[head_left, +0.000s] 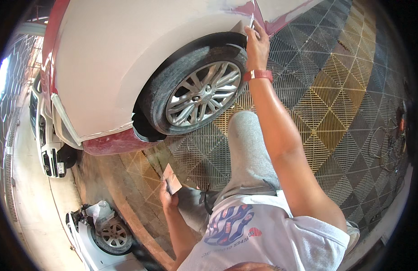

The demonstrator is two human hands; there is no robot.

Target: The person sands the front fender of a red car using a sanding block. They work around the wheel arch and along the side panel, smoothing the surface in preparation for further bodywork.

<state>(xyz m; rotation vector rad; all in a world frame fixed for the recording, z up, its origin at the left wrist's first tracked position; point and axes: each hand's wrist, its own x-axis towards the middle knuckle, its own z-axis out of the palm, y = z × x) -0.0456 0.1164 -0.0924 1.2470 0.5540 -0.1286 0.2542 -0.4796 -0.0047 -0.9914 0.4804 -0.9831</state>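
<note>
My right hand (pixel 257 43), with a red band at the wrist, is raised to the edge of the wheel arch. Its fingers are closed on a thin, flat, pale spreader (pixel 251 20) close to the car panel; the tool is partly hidden. My left hand (pixel 168 195) is low, apart from the car, gripping a small flat rectangular tan plate (pixel 172 181) by its edge. The car body (pixel 105 58) is mostly dull beige-white, with dark red paint along its borders. Below the arch sits the wheel (pixel 204 92), with a silver multi-spoke rim and a dusty tyre.
Patterned grille floor tiles (pixel 322 113) in grey and yellow run beneath me. A white vehicle (pixel 50 135) stands at the far left. At the lower left lies a white car part with a wheel (pixel 113 235). Cables (pixel 387 144) lie at the right edge.
</note>
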